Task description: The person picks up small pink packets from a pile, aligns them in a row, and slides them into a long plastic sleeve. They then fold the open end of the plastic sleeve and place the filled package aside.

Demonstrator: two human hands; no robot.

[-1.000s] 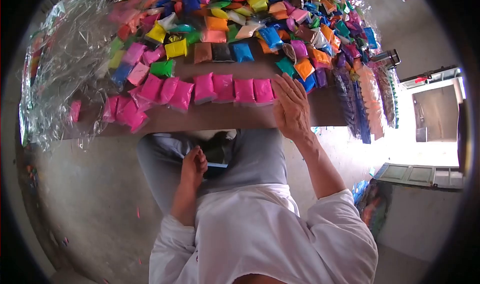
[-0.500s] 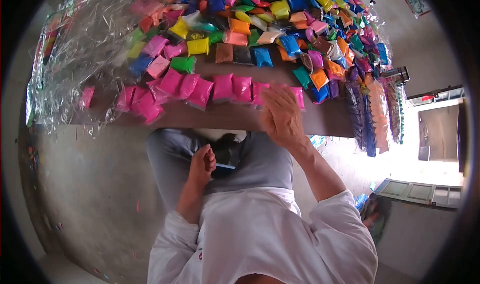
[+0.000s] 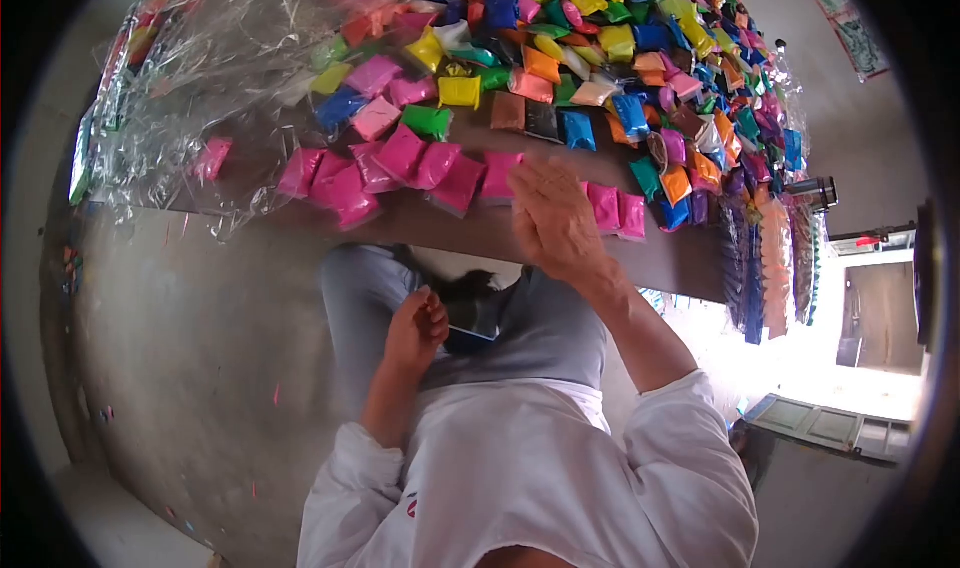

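My right hand (image 3: 552,220) lies flat, fingers together, on a row of pink powder packets (image 3: 440,168) along the front of the brown table (image 3: 480,236). More pink packets (image 3: 617,211) continue just right of the hand. My left hand (image 3: 415,330) rests curled in my lap, touching a dark flat object (image 3: 472,334) on my grey trousers. Whether it grips that object is unclear.
A heap of small packets in many colours (image 3: 600,58) covers the back of the table. Crinkled clear plastic sheeting (image 3: 200,78) drapes the left side. Strips of packets (image 3: 765,258) hang off the right end. The floor (image 3: 200,348) is bare concrete, and a bright doorway (image 3: 870,308) is at right.
The view has tilted and shifted. My right hand slid left along the pink row, uncovering two pink packets on its right. My left hand stayed in my lap.
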